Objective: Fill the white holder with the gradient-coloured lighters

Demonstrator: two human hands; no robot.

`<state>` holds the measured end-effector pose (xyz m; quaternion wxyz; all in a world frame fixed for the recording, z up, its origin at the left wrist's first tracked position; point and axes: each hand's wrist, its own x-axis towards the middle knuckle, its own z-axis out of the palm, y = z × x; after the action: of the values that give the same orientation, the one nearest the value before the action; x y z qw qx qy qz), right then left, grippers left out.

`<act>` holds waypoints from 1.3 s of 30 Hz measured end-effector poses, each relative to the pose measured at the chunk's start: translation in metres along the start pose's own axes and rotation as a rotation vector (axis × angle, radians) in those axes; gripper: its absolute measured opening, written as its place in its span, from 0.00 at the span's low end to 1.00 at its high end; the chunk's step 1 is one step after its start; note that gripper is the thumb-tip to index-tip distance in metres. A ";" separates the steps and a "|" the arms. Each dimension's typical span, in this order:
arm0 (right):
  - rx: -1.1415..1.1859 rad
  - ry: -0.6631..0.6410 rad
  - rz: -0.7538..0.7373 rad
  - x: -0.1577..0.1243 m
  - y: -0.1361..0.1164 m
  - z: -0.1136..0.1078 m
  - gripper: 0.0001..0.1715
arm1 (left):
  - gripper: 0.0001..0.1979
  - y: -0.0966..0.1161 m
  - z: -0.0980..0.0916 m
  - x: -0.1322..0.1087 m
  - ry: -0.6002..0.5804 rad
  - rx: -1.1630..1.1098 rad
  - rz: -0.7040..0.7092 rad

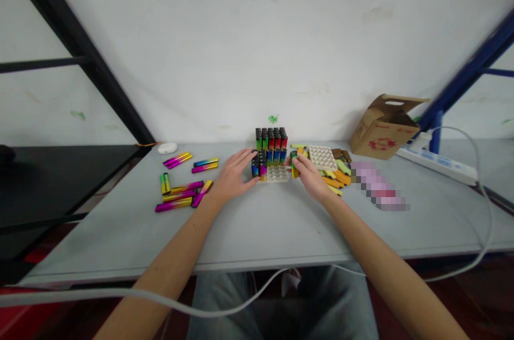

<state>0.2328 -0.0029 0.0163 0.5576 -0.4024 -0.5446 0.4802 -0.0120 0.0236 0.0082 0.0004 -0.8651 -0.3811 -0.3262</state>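
The grey desk (pixel 281 222) carries all items. A cardboard box (pixel 383 128) with open flaps stands at its far right, and a white power strip (pixel 437 160) lies just beside the box.

My left hand (pixel 233 176) is open with the fingers spread. It holds nothing, and its fingertips touch the left side of the near tray (pixel 279 174), a white grid partly filled with upright lighters (pixel 260 166).

My right hand (pixel 311 176) is curled around a single lighter (pixel 294 165), held upright at the near tray's right edge. A full block of lighters (pixel 271 139) stands behind the near tray.

An empty tray (pixel 322 158) lies just behind my right hand, beside a loose pile (pixel 337 175) of lighters. The scattered lighters (pixel 180 193) lie well apart to the left.
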 end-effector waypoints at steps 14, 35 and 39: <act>-0.570 0.038 -0.438 0.018 0.008 0.008 0.12 | 0.36 0.002 0.001 0.002 0.018 -0.029 0.004; -0.939 0.088 -0.603 0.035 0.015 0.012 0.09 | 0.40 -0.001 0.006 0.001 0.006 -0.013 -0.088; -0.940 0.104 -0.588 0.033 0.013 0.016 0.18 | 0.41 0.000 0.006 0.001 -0.005 -0.019 -0.088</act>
<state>0.2143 0.0313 0.0128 0.4548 -0.4623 -0.7611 -0.0108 -0.0088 0.0256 0.0041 -0.0231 -0.8482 -0.4157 -0.3273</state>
